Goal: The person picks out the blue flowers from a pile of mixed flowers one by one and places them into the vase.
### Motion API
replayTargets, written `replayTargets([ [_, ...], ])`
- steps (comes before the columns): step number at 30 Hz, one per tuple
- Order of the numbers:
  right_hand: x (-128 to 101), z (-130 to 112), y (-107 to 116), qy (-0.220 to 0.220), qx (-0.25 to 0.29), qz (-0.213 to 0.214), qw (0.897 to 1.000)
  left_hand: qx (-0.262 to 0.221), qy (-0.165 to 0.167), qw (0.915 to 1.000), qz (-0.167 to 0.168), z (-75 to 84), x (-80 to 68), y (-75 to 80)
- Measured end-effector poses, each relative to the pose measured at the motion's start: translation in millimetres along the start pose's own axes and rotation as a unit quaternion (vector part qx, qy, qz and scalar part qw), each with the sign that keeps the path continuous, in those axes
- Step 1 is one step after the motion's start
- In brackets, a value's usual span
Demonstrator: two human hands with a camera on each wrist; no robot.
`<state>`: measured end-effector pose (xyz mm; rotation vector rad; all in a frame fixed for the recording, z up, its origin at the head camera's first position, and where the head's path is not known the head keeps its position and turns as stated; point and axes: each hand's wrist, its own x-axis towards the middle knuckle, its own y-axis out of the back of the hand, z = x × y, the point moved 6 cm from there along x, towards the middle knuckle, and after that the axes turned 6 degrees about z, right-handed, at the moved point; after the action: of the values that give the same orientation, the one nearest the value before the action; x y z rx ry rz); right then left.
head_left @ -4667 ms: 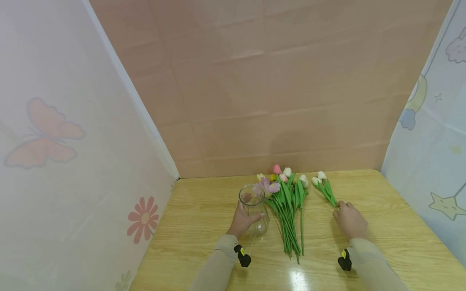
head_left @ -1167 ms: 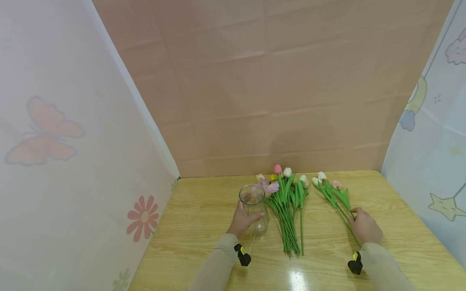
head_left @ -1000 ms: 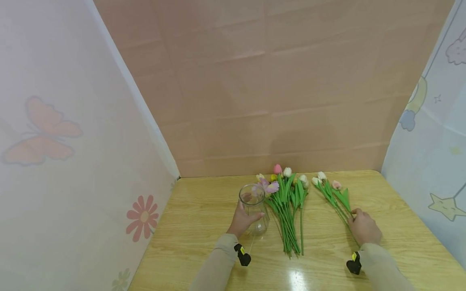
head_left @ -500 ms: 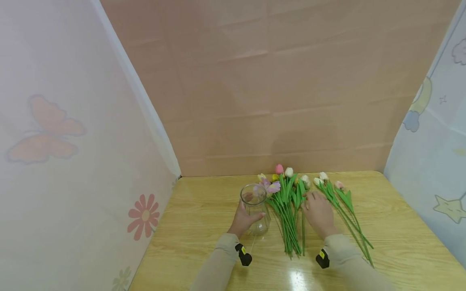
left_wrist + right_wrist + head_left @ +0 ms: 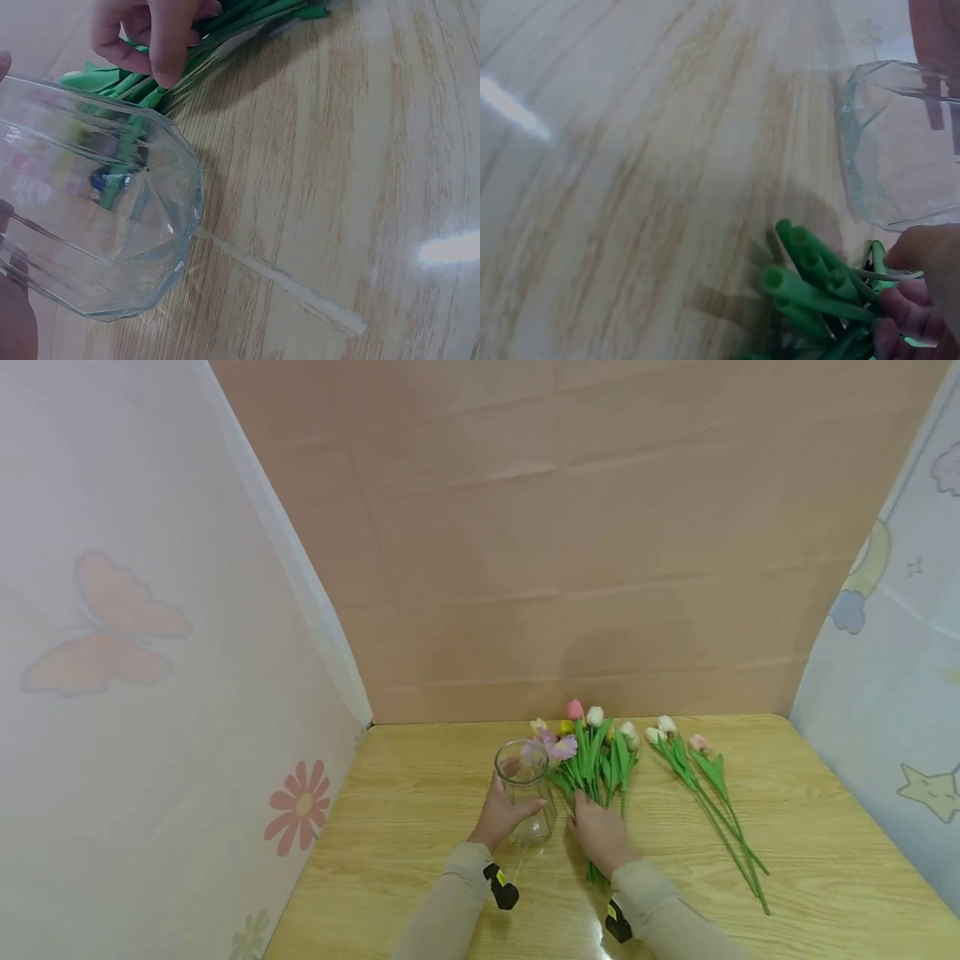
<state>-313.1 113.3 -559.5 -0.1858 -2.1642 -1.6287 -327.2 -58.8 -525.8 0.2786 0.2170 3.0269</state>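
Note:
My left hand [image 5: 499, 815] grips a clear glass vase [image 5: 534, 832], which stands upright left of the flowers. The vase's faceted base [image 5: 169, 225] shows large in the left wrist view. Just right of it, my right hand [image 5: 602, 833] reaches into a bunch of artificial flowers [image 5: 595, 758] with pink, white, yellow and lilac heads. Its thumb and fingers pinch at a stem on the bunch's left side; the palm covers part of the stems. Hollow green stem ends [image 5: 810, 277] poke out beside the fingers in the right wrist view.
Two white tulips [image 5: 660, 731] and a pale pink tulip [image 5: 699, 743] lie with crossing stems at the right of the wooden table [image 5: 817, 852]. A brown backdrop [image 5: 480, 568] rises behind. Printed cloth walls [image 5: 225, 610] flank both sides.
The pale pink tulip has gone from the bunch to beside the white tulips. My right hand has let go of it and moved left onto the bunch. The left hand stays on the vase.

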Motion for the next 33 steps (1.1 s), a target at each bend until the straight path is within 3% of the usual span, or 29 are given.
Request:
replayTargets([
  [6, 0, 0, -4, -0.015, -0.014, -0.006, 1.0, 0.0, 0.0, 1.0, -0.001, -0.6, -1.4, 0.2],
  [12, -1, 6, -9, -0.068, 0.073, -0.047, 0.994, 0.001, -0.007, 1.0, 0.006, -6.7, 0.9, -1.0],
  [15, 1, 7, -7, -0.083, 0.103, -0.041, 0.99, 0.007, -0.006, 0.9999, 0.013, -16.7, 4.1, -2.1],
  [18, 3, 7, -1, -0.086, 0.128, -0.018, 0.988, 0.009, -0.005, 0.9998, 0.016, -27.1, 7.7, -3.6],
  [24, 8, 7, 20, -0.073, 0.18, 0.051, 0.98, 0.01, -0.02, 0.9997, 0.013, -33.6, 10.6, -4.2],
  [33, 16, 33, 64, -0.023, 0.152, 0.185, 0.971, 0.009, -0.013, 0.9998, 0.007, -30.7, 11.1, -3.9],
])
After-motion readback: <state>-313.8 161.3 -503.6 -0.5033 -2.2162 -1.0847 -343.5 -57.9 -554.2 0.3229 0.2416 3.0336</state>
